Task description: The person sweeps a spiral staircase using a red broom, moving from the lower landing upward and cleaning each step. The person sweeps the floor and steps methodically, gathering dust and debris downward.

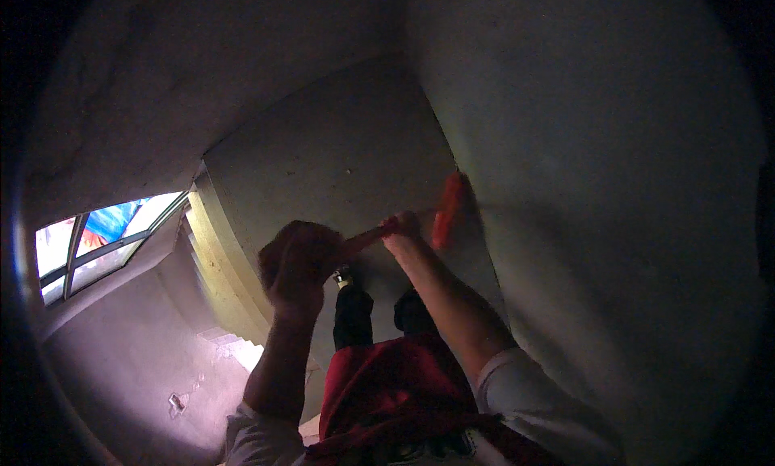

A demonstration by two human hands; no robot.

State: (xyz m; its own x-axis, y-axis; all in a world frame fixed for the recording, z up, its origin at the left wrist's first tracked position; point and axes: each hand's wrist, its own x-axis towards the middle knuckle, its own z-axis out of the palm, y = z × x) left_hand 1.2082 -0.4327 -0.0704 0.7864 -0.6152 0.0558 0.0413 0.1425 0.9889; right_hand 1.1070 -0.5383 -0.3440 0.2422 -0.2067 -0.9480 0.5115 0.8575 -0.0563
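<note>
My left hand (303,260), dark against the light, is closed around the near end of a thin red handle (366,239). To its right, my right hand (402,228) grips the same handle farther along. Beyond the right hand, by the foot of the right wall, is a blurred orange-red bar-shaped thing (448,211). It lies roughly in line with the handle and looks like its head, but the dim light leaves the join and the exact kind of tool unclear. A red cloth (393,381) is tied around my waist.
I stand on a dim bare floor (321,145) between plain walls (605,163). At the left, a pale ledge (224,272) curves beside a stairwell with steps (233,345). A metal-framed window (103,242) lets in bright light. My shoe (342,278) shows below the hands.
</note>
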